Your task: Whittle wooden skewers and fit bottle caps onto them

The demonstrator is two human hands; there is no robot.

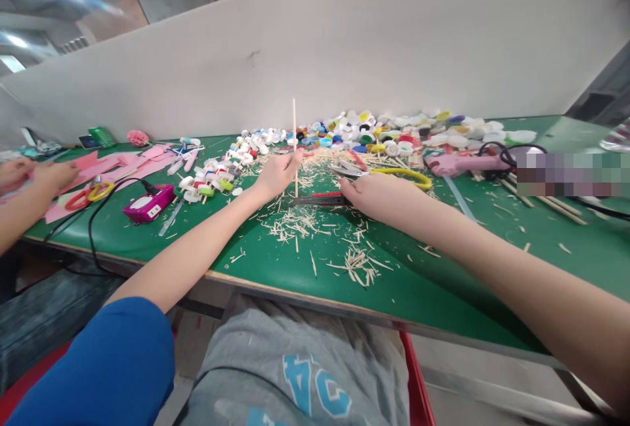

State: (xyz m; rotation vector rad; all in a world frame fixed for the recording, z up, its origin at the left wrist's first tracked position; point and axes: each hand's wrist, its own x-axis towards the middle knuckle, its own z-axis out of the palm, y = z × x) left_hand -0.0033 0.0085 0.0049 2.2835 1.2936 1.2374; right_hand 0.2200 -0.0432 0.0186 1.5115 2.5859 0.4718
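Observation:
A thin wooden stick [294, 121] stands upright on the green table, held between the closed fingers of my left hand [276, 175]. To its right, my right hand [369, 193] is wrapped round a utility knife [319, 199], whose front end reaches left to the lower part of the stick. Yellow-handled scissors [403, 173] lie just behind my right hand. Wood shavings [295, 224] are scattered under and in front of both hands.
Bottle caps [367, 134] are heaped along the white partition [315, 52]. On the left are a magenta box [149, 204] with a black cable, pink paper [132, 163] and another person's hands [49, 175]. A pink glue gun [462, 163] lies right, near wooden sticks [551, 199].

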